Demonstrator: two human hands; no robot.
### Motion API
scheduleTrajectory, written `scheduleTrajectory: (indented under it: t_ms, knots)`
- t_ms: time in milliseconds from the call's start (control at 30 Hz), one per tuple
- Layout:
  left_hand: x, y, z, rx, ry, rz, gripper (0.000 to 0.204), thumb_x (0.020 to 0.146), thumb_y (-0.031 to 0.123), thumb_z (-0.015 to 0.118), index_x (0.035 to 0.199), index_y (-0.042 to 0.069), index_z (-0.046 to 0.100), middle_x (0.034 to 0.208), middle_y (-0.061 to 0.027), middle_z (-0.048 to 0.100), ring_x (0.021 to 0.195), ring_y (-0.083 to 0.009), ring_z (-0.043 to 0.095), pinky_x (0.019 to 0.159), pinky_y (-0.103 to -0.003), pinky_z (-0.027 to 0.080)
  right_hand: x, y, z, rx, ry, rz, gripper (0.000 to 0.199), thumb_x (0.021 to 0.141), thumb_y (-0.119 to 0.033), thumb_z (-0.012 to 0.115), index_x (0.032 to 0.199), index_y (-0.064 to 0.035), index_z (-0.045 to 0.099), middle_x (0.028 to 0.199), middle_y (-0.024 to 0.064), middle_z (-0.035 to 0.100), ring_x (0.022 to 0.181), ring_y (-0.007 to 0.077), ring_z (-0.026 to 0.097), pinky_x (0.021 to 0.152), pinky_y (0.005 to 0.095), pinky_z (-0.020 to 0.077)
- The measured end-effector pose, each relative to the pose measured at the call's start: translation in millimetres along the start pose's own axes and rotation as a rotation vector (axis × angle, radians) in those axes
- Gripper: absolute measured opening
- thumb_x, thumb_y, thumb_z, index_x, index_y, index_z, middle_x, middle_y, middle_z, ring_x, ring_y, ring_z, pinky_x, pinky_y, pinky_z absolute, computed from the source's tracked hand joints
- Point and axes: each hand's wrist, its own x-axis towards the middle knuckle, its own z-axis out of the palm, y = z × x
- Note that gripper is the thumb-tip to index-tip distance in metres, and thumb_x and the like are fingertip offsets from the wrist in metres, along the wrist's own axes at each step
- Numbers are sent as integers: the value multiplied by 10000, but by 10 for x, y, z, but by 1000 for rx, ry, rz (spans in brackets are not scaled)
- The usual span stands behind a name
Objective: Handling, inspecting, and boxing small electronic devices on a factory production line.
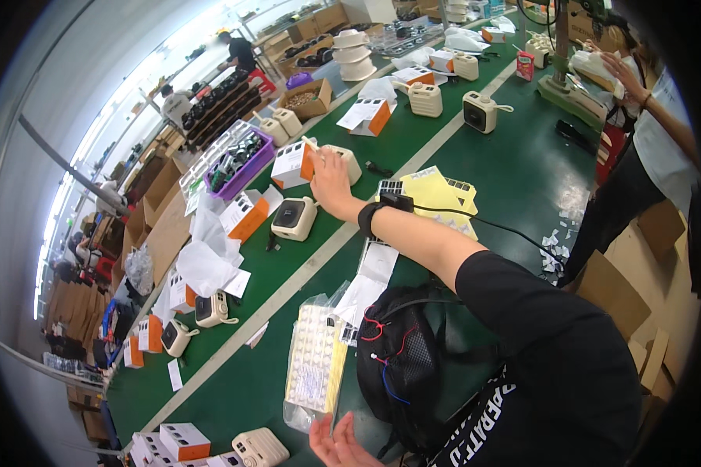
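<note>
My right hand (332, 180) reaches across the green table, a dark band on its wrist. Its bent fingers are on a small boxy cream device (350, 165) with a strap loop, partly covered by the hand. An orange-and-white box (292, 165) stands against its fingertips. My left hand (336, 442) is low in the picture, palm up, fingers apart and holding nothing. Just beyond it lies a clear plastic bag of sticker sheets (316, 356). Another cream device (294, 218) with a dark square front sits closer to me than the box.
A black backpack (397, 354) lies on the table near me, beside yellow sheets (436, 193) and a black cable (483, 214). A purple basket (241, 165) of dark parts stands at the far edge. More boxes and cream devices line the table. A co-worker (662, 124) stands at the right.
</note>
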Motion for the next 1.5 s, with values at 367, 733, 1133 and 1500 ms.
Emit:
scheduleTrajectory:
  t_ms: [367,733,1133,1500]
  knots:
    - [106,-108,-321,-88,78,-27,405,896,149,433,1254,-18,345,1218,-195,420,1025,-305,490,917,-415,389,329,719,-1305,806,-368,637,594,575,-271,809,1041,22,587,955,93,624,860,166,591,783,289,461]
    - [136,-134,-496,79,-37,129,451,924,231,366,1264,-67,362,1204,-235,463,996,-342,540,865,-416,474,-381,2417,-3870,-415,98,720,654,470,-297,803,1024,-51,557,943,139,590,887,290,584,789,363,471]
    - [25,-32,-408,198,-111,15,455,924,246,343,1311,11,304,1215,-251,413,1094,-388,447,919,-463,413,-190,1094,-2397,154,-296,249,786,617,-335,757,1219,33,410,1200,223,450,1130,352,418,969,419,334]
    - [18,-19,-642,924,-43,497,391,712,324,427,849,7,609,882,-153,610,979,-264,536,982,-439,324,-40,-115,64,-241,-673,310,968,463,-358,813,1210,78,379,1137,264,437,1112,452,381,882,620,320]
